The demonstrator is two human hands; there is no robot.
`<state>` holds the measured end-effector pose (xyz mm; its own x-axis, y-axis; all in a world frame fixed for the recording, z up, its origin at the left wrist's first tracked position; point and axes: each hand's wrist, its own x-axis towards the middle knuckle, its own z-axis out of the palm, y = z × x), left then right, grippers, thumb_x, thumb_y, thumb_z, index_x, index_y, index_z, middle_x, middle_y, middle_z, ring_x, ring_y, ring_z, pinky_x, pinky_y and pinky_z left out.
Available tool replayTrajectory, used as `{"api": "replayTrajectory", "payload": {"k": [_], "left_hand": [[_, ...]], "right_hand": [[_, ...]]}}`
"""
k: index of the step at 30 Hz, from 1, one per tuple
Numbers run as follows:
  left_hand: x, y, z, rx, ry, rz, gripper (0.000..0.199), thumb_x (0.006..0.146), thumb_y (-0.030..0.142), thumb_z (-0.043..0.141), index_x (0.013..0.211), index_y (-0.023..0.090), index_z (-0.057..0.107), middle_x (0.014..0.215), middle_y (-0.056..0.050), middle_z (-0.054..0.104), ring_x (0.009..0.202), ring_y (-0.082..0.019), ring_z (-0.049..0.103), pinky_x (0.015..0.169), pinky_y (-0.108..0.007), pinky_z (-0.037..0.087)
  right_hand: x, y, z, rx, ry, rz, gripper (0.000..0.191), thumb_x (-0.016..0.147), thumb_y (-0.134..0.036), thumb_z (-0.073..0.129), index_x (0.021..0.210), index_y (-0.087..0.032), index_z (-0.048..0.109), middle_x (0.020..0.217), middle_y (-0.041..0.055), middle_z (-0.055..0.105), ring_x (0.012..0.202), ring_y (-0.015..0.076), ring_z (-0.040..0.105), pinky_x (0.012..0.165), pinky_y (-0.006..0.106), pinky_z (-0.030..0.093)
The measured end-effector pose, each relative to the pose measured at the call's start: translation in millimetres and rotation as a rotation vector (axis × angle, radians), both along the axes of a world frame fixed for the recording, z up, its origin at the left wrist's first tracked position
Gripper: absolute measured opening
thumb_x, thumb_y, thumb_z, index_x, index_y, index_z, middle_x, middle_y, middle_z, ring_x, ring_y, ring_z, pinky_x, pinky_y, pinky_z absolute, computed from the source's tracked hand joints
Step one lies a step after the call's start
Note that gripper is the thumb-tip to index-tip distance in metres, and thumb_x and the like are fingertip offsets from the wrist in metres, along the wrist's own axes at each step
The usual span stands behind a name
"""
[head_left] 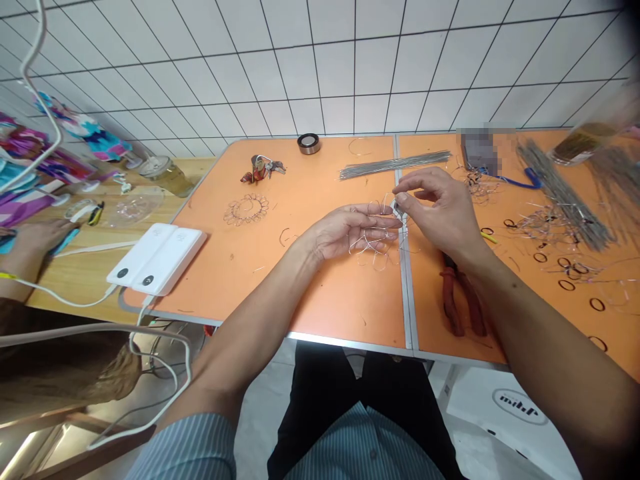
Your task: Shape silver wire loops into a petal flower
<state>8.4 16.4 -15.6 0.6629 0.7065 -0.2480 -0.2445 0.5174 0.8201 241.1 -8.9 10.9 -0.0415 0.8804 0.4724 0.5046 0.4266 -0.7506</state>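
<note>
Above the middle of the orange table (320, 293), my left hand (350, 230) grips a looped piece of thin silvery wire (373, 243), its loops hanging below the fingers. My right hand (437, 207) meets it at the fingertips, thumb and forefinger pinched on the same wirework near a small pale bit whose kind I cannot make out. Beneath my right wrist lie pliers with red handles (453, 307), their jaws hidden by the arm. A finished-looking ring of wire loops (247, 209) rests flat on the table to the left.
Straight wires (395, 165) and a roll of tape (309, 144) lie toward the tiled wall. Wire bundles (565, 193), tangled scraps and dark rings (567, 285) spread at right. White power banks (157, 259) with cables sit left, near another person's hand (43, 237).
</note>
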Motion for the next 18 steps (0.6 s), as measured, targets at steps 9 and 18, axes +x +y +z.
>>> {"api": "replayTrajectory", "payload": {"k": [9,18], "left_hand": [[0.4,-0.3,2.7,-0.015,-0.007,0.054,0.027,0.101,0.005,0.07,0.124,0.012,0.084,0.136,-0.02,0.091,0.114,-0.032,0.092,0.107,-0.049,0.071],[-1.1,0.3,5.3,-0.032,-0.016,0.073,0.025,0.102,0.006,0.072,0.124,0.013,0.082,0.134,-0.02,0.091,0.115,-0.032,0.092,0.112,-0.052,0.071]], "right_hand": [[4.5,6.4,-3.4,-0.032,0.039,-0.055,0.013,0.1,-0.022,0.079,0.098,-0.033,0.087,0.117,0.0063,0.09,0.117,0.0318,0.084,0.104,0.051,0.071],[4.7,7.8,-5.6,-0.023,0.05,-0.064,0.013,0.099,-0.021,0.08,0.097,-0.031,0.088,0.113,0.0071,0.09,0.113,0.0304,0.085,0.1,0.048,0.072]]}}
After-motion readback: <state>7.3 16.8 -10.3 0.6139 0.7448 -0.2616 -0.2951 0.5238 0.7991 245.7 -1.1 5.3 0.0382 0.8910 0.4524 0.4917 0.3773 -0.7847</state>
